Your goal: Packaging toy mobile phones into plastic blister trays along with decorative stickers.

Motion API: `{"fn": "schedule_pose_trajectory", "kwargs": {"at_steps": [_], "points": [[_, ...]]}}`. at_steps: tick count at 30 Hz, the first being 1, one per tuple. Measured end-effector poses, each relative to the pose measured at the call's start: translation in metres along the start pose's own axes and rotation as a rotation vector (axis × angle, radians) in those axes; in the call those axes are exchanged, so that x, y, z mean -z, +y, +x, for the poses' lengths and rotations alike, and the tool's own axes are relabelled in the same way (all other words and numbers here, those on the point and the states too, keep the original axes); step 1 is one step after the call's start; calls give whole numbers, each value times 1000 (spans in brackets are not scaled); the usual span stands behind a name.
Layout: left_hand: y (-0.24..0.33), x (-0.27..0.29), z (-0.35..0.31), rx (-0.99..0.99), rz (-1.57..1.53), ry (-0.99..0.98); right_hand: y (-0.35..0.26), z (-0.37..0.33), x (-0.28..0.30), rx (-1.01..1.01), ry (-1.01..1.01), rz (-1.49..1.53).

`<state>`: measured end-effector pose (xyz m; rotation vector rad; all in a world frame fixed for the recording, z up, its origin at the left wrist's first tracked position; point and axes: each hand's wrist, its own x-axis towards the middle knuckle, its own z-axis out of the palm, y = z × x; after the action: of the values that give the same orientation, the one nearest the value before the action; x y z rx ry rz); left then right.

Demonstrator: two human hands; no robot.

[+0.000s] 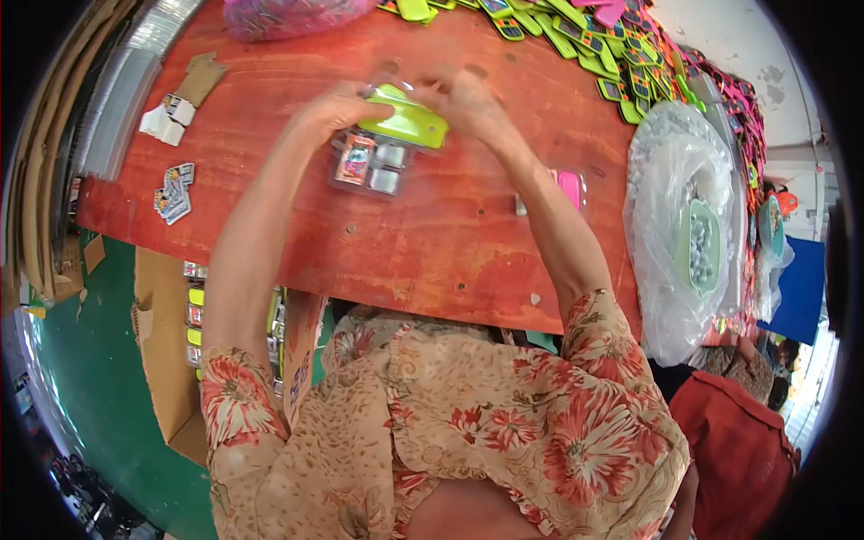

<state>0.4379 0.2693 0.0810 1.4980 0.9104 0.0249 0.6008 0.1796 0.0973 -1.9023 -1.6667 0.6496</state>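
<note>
A lime-green toy phone (pixel 412 123) lies in the upper part of a clear plastic blister tray (pixel 364 187). Below it, the tray's compartments hold a small orange-and-dark picture card (pixel 356 160) and two whitish square pieces (pixel 387 169). My left hand (pixel 335 112) is closed on the pack's upper left, thumb across the green phone. At the upper right, my right hand (pixel 466 101) is beside the pack; motion smears its fingers, so their grip is unclear. Under my right forearm, a pink item (pixel 571 187) in clear plastic rests on the red table (pixel 414 261).
Green and pink toy phones (pixel 589 45) pile up at the far right. A plastic-lined container (pixel 675 171) holds a pale green basket (pixel 702 243). Loose cards (pixel 175 193) lie left; a carton (pixel 166 351) of packs stands below the edge. Another person (pixel 733 432) sits right.
</note>
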Motion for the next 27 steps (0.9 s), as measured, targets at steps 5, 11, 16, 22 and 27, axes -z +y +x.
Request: {"fn": "schedule_pose_trajectory", "kwargs": {"at_steps": [5,11,16,22,27], "points": [[-18,3,-7,-39,27,119,69,-79,55,-76,379,-387],[-28,-6,-29,-110,-136,235,93,-161,61,-559,250,-378],[-17,-11,-25,-85,-150,140,117,-164,55,-613,336,-311],[-25,-4,-28,-53,-232,86,141,-151,48,-406,310,229],[-24,-9,-22,-61,-208,150,109,-133,57,-457,104,518]]}}
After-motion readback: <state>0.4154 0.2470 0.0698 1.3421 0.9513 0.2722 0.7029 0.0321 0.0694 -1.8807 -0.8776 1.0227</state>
